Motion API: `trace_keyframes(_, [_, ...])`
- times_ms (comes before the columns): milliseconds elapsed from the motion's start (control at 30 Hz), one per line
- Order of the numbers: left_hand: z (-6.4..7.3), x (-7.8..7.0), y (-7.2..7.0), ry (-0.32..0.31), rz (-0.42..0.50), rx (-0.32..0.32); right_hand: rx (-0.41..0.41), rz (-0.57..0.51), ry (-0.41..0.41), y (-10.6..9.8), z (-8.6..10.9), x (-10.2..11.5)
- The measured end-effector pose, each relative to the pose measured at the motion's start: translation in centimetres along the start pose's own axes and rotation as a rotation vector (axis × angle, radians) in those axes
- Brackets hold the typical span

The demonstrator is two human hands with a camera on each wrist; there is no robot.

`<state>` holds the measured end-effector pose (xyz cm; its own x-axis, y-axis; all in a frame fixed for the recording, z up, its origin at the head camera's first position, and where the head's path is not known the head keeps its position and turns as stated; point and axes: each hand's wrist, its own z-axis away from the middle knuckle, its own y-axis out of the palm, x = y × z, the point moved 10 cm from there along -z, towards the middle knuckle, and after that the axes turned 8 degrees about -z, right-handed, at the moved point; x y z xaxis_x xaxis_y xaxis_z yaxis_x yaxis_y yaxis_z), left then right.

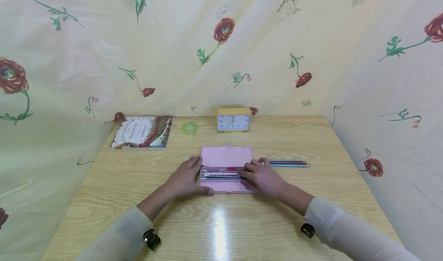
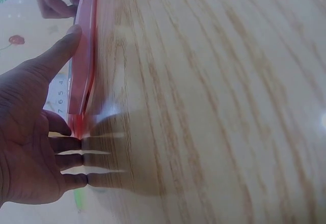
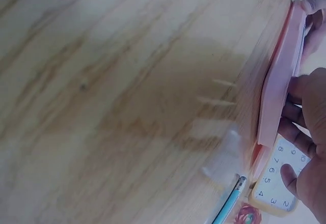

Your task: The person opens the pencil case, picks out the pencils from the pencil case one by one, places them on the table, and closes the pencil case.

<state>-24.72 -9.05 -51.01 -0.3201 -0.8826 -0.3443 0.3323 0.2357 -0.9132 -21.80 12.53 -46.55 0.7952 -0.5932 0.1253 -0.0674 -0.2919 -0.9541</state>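
A pink pencil case [image 1: 227, 156] lies on the table with its lid laid back. Several slim pencils or pens [image 1: 221, 177] lie lengthwise in its tray. My left hand [image 1: 185, 178] spreads at the case's left end, thumb along the front edge; in the left wrist view its fairly straight fingers [image 2: 71, 160] reach past that end. My right hand [image 1: 264, 179] reaches over the right end, fingers bent down at the pencils' ends. Its fingertips are hidden behind the case wall [image 3: 277, 96] in the right wrist view, so a grip cannot be made out.
Several pencils [image 1: 288, 163] lie on the table right of the case, partly behind my right hand. A yellow alarm clock [image 1: 233, 120] stands at the back. Left of it are a green tape roll [image 1: 190, 128] and a booklet [image 1: 142, 133]. Floral cloth [image 1: 173, 53] hangs around the table.
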Motion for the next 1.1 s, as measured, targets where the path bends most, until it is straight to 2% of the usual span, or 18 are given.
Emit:
trace_keyframes(167, [-0.1, 0.0, 0.0, 0.002, 0.007, -0.01, 0.026, -0.017, 0.02, 0.4, 0.0, -0.2])
trace_keyframes(800, [0.0, 0.1, 0.1, 0.01, 0.01, -0.011, 0.007, -0.114, 0.068, 0.4, -0.7, -0.1])
trace_keyframes(933, [0.0, 0.1, 0.1, 0.004, 0.009, -0.006, 0.019, -0.079, 0.078, 0.6, -1.1, 0.0])
trace_keyframes(1100, [-0.1, 0.1, 0.0, 0.003, 0.004, -0.013, 0.025, 0.049, 0.039, 0.7, -1.5, 0.7])
